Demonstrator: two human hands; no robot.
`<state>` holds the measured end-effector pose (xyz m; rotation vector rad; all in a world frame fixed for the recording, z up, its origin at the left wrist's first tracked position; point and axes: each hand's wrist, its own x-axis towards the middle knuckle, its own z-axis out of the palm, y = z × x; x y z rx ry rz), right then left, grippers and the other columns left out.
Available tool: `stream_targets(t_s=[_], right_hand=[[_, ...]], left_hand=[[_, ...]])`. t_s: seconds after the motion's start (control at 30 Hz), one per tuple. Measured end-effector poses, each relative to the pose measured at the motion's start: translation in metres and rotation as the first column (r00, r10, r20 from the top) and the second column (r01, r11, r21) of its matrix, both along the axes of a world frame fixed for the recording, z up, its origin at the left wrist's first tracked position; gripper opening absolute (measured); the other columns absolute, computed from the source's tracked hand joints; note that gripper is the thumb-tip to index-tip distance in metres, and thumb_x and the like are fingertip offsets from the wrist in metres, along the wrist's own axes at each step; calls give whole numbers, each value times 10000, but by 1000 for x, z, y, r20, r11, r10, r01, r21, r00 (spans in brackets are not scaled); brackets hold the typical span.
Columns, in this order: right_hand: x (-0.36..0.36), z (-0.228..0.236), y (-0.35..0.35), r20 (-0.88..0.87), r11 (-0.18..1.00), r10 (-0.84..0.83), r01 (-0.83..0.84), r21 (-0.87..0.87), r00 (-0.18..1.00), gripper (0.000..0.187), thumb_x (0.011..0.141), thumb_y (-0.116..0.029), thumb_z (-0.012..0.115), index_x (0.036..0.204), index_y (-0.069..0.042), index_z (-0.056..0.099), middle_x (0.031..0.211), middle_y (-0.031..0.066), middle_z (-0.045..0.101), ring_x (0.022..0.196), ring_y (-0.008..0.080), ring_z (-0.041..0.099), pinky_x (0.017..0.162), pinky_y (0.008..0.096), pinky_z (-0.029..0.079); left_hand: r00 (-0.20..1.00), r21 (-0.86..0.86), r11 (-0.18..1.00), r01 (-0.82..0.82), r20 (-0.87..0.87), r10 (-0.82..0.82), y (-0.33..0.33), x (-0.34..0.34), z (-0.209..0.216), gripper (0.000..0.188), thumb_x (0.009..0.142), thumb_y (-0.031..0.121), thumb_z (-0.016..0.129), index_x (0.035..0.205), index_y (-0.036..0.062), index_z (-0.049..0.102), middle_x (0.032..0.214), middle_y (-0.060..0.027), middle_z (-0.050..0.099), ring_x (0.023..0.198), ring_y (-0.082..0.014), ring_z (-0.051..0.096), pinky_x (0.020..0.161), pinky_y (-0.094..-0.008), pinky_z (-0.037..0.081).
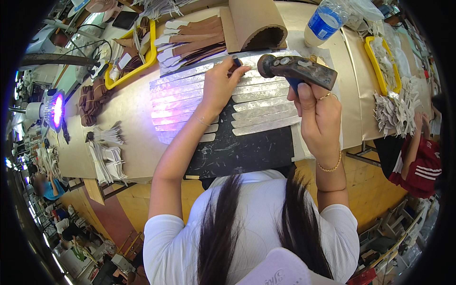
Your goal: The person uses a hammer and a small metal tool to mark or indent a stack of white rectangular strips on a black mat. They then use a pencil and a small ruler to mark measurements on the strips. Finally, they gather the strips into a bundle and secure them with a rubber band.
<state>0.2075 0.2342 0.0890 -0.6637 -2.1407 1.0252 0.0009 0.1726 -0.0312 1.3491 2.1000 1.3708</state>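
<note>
My right hand (322,121) is closed round the handle of a hammer (304,70), raised over the right part of the work area. Its worn metal head shows, and part of the blue handle is visible above my fingers. At the far end of the strips, my left hand (219,84) is closed, pinching a small dark rod (237,61) whose lower end is hidden. Below lie several silvery-grey strips (263,114) in two columns, the left one tinted purple by light. They rest partly on a scratched black board (247,154).
A curved brown board (256,19) stands behind brown and white strips (199,38). A plastic bottle (325,23) is at the far right. Yellow trays (154,42) flank the table; a lit lamp (57,111) and bundled pieces (108,159) are left. Another person's red garment (418,166) shows right.
</note>
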Motion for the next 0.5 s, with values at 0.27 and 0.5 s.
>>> stream_targets(t_s=[0.27, 0.5], right_hand=[[-22, -13, 14, -198, 975, 98, -54, 214, 975, 193, 952, -20, 613, 1143, -2, 630, 954, 131, 718, 729, 343, 674, 630, 365, 538], [-26, 3, 11, 96, 994, -47, 37, 99, 994, 190, 984, -63, 573, 1157, 3, 618, 851, 161, 689, 736, 347, 674, 631, 426, 511]], left_hand=[[957, 59, 993, 100, -280, -80, 1, 5, 2, 254, 878, 244, 762, 839, 29, 634, 691, -153, 638, 640, -347, 642, 586, -417, 498], [965, 40, 998, 50, -259, -38, -4, 3, -3, 267, 885, 235, 778, 896, 10, 635, 710, -152, 659, 624, -304, 645, 578, -384, 489]])
